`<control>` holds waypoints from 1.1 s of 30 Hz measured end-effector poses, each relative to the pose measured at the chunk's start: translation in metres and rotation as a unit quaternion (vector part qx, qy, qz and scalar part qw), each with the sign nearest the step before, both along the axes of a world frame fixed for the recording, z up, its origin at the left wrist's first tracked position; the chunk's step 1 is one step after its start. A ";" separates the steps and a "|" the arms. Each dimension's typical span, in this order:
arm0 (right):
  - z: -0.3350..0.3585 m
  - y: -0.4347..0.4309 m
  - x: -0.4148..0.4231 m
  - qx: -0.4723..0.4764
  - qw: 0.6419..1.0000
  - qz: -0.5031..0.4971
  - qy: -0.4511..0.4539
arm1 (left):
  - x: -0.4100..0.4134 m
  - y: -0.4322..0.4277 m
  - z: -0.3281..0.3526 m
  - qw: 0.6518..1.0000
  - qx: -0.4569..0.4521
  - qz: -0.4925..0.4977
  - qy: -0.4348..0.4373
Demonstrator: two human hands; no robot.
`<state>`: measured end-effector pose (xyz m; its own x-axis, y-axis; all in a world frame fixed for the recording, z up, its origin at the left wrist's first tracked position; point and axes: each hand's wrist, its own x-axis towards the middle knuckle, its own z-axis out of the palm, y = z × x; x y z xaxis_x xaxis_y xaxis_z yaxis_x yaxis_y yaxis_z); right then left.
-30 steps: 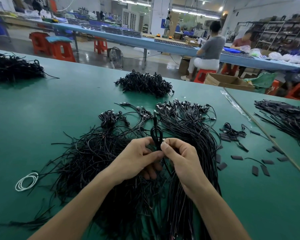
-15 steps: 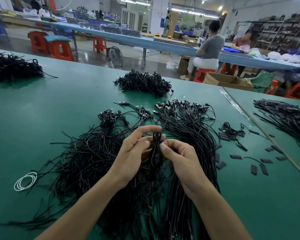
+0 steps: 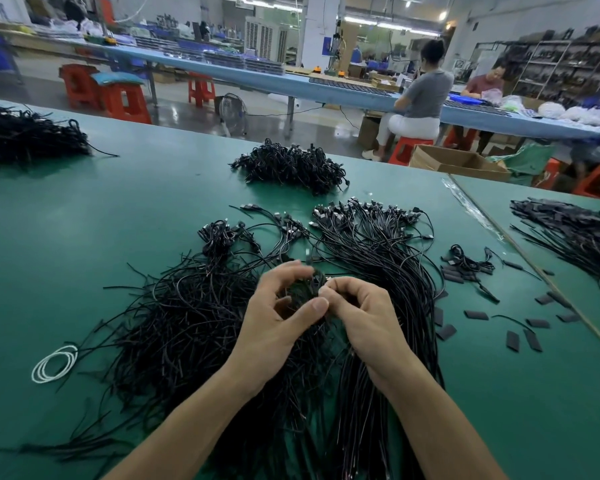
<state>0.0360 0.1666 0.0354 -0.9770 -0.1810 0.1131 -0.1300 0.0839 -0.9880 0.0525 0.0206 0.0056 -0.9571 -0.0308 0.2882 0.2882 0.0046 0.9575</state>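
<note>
Work in progress: you are winding one thin black cable (image 3: pixel 305 291) into a small coil, holding it just above the large loose heap of uncoiled black cables (image 3: pixel 378 265); your left hand (image 3: pixel 274 327) is cupping the coil between curled fingers and thumb; your right hand (image 3: pixel 364 317) is pinching its end, though blur is hiding the exact grip; beyond the heap, a mound of finished black coiled bundles (image 3: pixel 291 166) is lying on the green table (image 3: pixel 118 220); judging by the heap, most cables are awaiting coiling.
</note>
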 end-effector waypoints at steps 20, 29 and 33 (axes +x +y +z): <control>-0.008 -0.004 0.006 -0.047 0.997 0.037 -0.055 | -0.007 -0.008 0.012 0.975 0.165 -0.057 -0.139; -0.012 -0.001 0.002 -0.038 0.995 0.019 -0.092 | -0.012 -0.017 0.004 0.997 -0.037 -0.058 -0.029; -0.011 -0.002 0.000 -0.034 0.994 0.010 -0.101 | -0.012 -0.022 -0.005 0.982 -0.173 0.012 0.075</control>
